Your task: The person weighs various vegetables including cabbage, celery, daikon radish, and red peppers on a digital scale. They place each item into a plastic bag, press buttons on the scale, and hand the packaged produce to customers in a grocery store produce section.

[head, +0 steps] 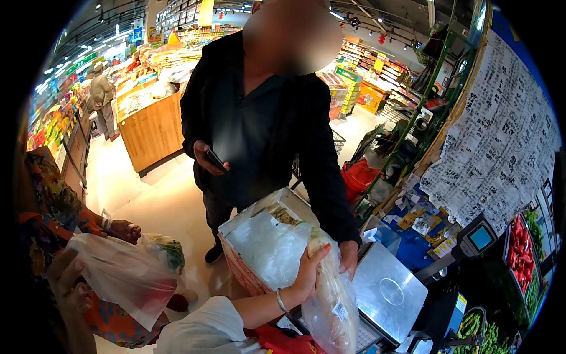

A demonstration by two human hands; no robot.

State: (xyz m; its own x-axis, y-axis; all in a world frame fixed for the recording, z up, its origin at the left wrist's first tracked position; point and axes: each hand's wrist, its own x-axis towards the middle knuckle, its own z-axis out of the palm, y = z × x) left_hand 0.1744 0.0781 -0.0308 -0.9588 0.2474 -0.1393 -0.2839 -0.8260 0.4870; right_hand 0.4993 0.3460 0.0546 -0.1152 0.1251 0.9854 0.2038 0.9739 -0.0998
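My left hand (309,274), with painted nails and a bracelet on the wrist, grips a clear plastic bag (351,305) around a long white radish (329,283). The bag bears a printed label. A person in a dark jacket faces me, one hand (349,256) against the bag's far side and a phone (215,158) in the other. Beneath and to the right of the bag is a scale with a metal weighing plate (391,287). My right hand is out of view.
An open box (247,265) with plastic lining stands beyond my forearm. Another person at left has a translucent bag (128,270) by their hands. The scale's display (481,237) rises at right, near red peppers (521,254) and green vegetables (479,332).
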